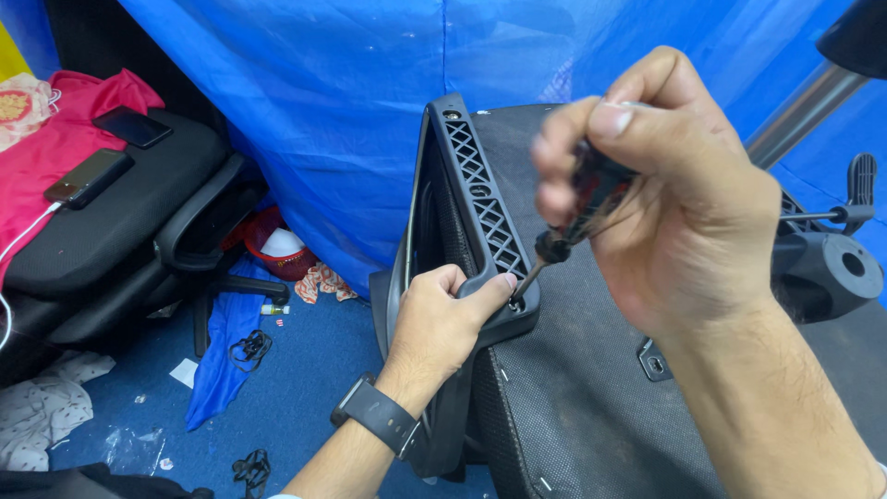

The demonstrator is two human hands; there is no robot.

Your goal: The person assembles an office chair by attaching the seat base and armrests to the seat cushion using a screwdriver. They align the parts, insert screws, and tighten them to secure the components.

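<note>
My right hand (674, 199) is closed around a dark-handled screwdriver (577, 217), whose tip meets the lower end of a black plastic chair frame (476, 199) with a lattice pattern. My left hand (439, 323), with a black watch on the wrist, grips that lower end of the frame, thumb pressed beside the screwdriver tip. The frame stands upright against a black mesh chair part (573, 370) that lies across the foreground.
An office chair (120, 222) at left carries two phones (90, 177) and pink cloth. A blue tarp (342, 92) hangs behind. A red bowl (277, 254), blue cloth and scraps lie on the blue floor. A black chair mechanism (827, 268) sits at right.
</note>
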